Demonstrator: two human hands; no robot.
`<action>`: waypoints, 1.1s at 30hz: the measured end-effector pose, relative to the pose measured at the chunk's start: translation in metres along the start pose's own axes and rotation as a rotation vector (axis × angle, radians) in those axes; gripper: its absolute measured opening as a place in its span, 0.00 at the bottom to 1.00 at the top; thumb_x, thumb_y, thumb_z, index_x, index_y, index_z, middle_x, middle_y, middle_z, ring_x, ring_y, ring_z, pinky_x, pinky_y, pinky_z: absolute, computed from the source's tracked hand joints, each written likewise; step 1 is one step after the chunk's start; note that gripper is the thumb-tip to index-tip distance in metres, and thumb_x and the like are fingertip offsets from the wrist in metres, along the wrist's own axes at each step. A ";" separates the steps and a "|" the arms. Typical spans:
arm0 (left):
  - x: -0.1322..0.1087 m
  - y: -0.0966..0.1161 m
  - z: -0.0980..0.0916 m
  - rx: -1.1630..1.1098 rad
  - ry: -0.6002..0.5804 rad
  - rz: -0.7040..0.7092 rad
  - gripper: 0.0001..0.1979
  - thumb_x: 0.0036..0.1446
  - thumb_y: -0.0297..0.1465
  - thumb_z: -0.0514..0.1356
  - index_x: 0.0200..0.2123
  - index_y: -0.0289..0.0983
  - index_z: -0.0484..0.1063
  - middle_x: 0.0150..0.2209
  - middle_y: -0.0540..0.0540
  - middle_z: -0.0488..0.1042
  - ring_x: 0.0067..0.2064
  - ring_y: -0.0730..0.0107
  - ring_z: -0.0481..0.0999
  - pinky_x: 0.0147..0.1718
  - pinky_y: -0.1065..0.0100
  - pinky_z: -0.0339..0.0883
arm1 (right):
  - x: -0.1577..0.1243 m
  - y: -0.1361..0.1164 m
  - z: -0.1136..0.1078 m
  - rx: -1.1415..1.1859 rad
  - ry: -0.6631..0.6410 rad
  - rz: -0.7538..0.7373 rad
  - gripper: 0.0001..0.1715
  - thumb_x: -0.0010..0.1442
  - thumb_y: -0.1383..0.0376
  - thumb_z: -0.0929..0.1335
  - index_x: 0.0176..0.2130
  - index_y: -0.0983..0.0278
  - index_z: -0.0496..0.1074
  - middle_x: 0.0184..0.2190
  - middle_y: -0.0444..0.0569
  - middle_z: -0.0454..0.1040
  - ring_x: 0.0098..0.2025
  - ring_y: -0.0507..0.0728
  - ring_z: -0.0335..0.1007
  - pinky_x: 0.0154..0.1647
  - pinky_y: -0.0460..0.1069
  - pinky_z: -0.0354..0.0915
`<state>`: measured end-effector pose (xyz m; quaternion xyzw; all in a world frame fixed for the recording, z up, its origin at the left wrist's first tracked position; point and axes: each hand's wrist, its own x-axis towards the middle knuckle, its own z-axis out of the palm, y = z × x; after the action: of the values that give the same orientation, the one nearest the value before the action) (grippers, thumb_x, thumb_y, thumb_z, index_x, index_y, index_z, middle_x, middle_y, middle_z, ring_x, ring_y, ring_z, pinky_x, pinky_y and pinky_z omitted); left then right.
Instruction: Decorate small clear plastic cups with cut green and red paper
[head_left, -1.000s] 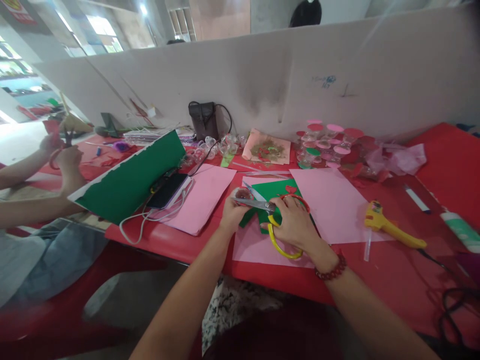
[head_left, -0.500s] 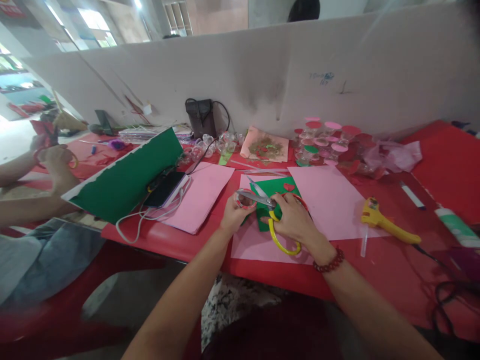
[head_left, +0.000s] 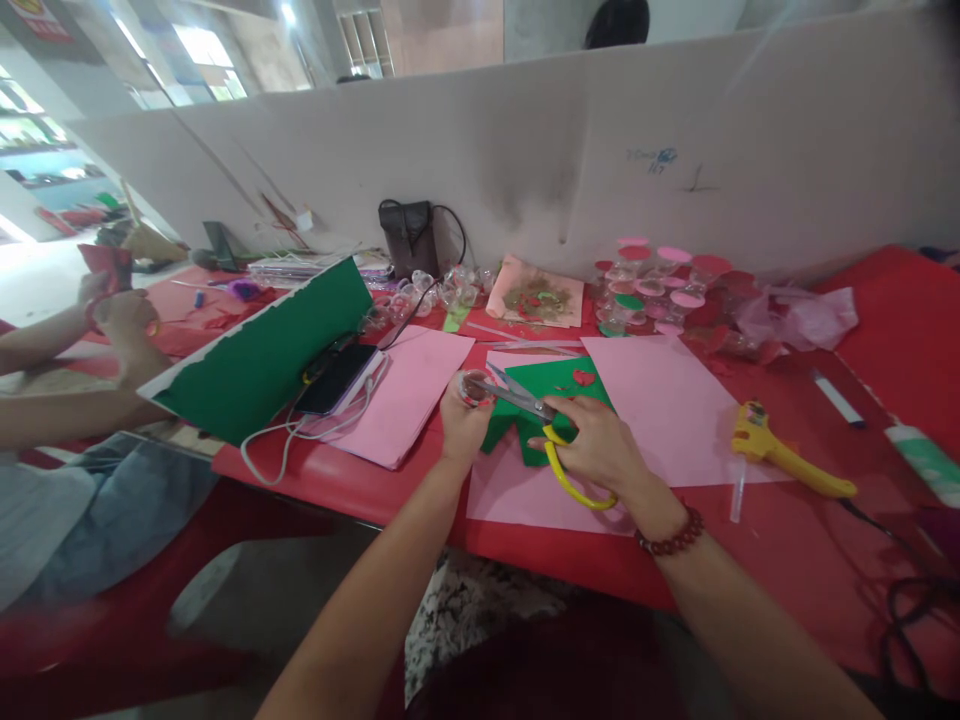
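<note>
My left hand [head_left: 465, 425] grips a small round clear plastic cup [head_left: 475, 388] with red bits along its rim. In my right hand [head_left: 596, 440] are scissors [head_left: 571, 480] with a yellow handle, their blades parted and pointing left. The blade tips reach the cup's right side; whether they touch it I cannot tell. Beneath both hands lies a cut sheet of green paper [head_left: 544, 378], on top of pink paper [head_left: 510, 500]. A red paper scrap [head_left: 583, 377] rests on the green sheet.
A yellow glue gun [head_left: 787, 460] lies to the right, its cord trailing. Clear cups with pink, red and green discs [head_left: 637, 285] cluster at the back. Leftward are a phone [head_left: 337, 380], a green board [head_left: 270, 350] and a co-worker's hands [head_left: 124, 310].
My left hand and the cup have shifted slightly left, and the cup has turned. The scissors have moved back from over the cup to its right edge. The view has shifted a little.
</note>
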<state>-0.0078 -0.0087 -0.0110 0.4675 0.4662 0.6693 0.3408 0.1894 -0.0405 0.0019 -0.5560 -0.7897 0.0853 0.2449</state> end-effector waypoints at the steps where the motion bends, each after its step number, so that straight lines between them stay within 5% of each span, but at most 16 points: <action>1: 0.000 -0.002 -0.001 0.015 0.006 0.013 0.13 0.40 0.20 0.63 0.32 0.39 0.70 0.29 0.52 0.72 0.32 0.71 0.70 0.37 0.68 0.64 | 0.000 -0.001 0.000 0.002 0.005 -0.004 0.31 0.54 0.46 0.71 0.54 0.56 0.73 0.43 0.52 0.76 0.45 0.62 0.73 0.44 0.53 0.68; 16: 0.003 -0.019 -0.004 0.051 -0.001 0.130 0.09 0.46 0.24 0.63 0.32 0.37 0.69 0.30 0.50 0.73 0.33 0.71 0.71 0.36 0.69 0.65 | 0.000 -0.003 0.003 0.008 0.021 -0.020 0.29 0.55 0.45 0.71 0.52 0.55 0.76 0.39 0.51 0.79 0.37 0.59 0.75 0.41 0.52 0.69; 33: 0.004 -0.007 -0.003 -0.098 -0.032 -0.006 0.09 0.39 0.24 0.66 0.27 0.36 0.71 0.26 0.53 0.71 0.30 0.74 0.69 0.34 0.69 0.64 | 0.000 0.007 0.001 -0.057 0.001 -0.096 0.30 0.57 0.46 0.70 0.55 0.54 0.74 0.37 0.49 0.81 0.36 0.59 0.77 0.37 0.50 0.69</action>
<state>-0.0119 -0.0040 -0.0166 0.4593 0.4287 0.6828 0.3729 0.1949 -0.0378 -0.0018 -0.5243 -0.8174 0.0508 0.2332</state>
